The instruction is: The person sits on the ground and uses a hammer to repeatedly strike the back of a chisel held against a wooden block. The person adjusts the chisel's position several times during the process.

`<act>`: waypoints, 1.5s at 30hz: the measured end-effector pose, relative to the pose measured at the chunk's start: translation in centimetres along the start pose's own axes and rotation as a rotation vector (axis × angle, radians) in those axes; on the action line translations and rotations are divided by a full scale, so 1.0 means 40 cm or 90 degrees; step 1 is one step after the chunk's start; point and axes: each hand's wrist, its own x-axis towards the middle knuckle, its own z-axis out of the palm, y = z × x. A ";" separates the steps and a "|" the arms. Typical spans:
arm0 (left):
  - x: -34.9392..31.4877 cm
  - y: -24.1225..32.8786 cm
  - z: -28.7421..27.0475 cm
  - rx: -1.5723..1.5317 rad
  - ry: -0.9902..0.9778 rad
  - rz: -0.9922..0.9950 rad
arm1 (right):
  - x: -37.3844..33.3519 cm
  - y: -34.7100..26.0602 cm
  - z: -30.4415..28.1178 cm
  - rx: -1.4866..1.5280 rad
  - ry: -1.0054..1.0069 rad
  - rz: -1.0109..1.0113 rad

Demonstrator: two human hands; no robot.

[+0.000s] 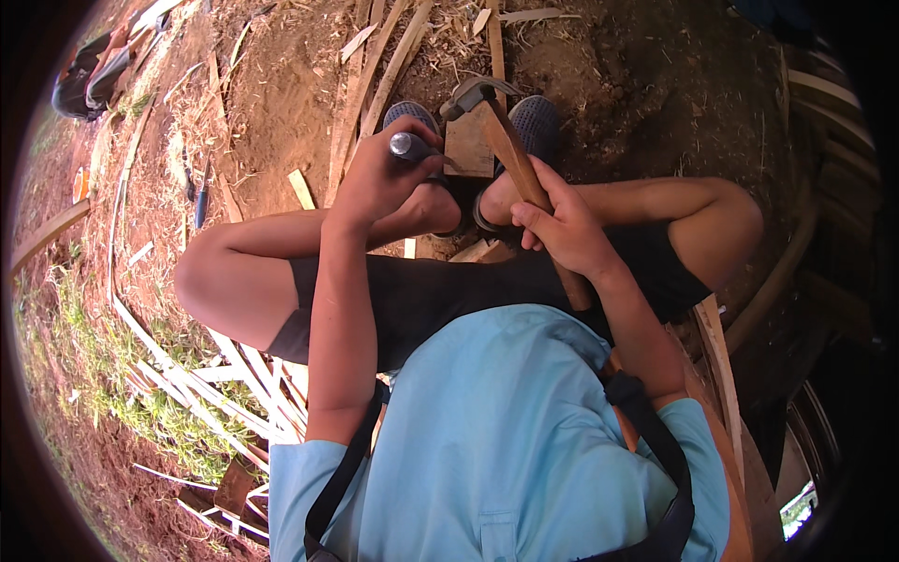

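Observation:
My left hand (379, 183) is wrapped round the dark handle of a chisel (408, 147), whose round metal end cap faces up. Its blade is mostly hidden and points toward a wooden block (470, 145) between my feet. In my right hand (567, 225) is a claw hammer (510, 150), gripped midway along its wooden handle. The metal head hangs above the far end of the block, and whether it touches cannot be made out. Both hands are above my crossed legs, one on either side of the block.
A blue-handled tool (201, 204) lies on the dirt to the left. Long wood strips (384, 70) stretch away beyond my feet, and more strips (253, 384) are piled at the left. Another person (94, 80) sits at the far left. Stacked timber (829, 103) stands at the right.

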 end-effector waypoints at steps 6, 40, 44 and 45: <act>0.003 0.015 -0.011 0.032 -0.033 -0.010 | 0.030 0.065 0.020 -0.063 0.078 0.176; -0.001 0.005 -0.018 -0.034 -0.002 0.011 | 0.053 0.152 0.012 -0.127 0.065 0.162; -0.001 0.006 -0.020 -0.024 -0.009 0.015 | 0.052 0.152 0.011 -0.133 0.063 0.156; -0.001 0.006 -0.019 -0.024 -0.008 0.017 | 0.052 0.148 0.012 -0.136 0.064 0.164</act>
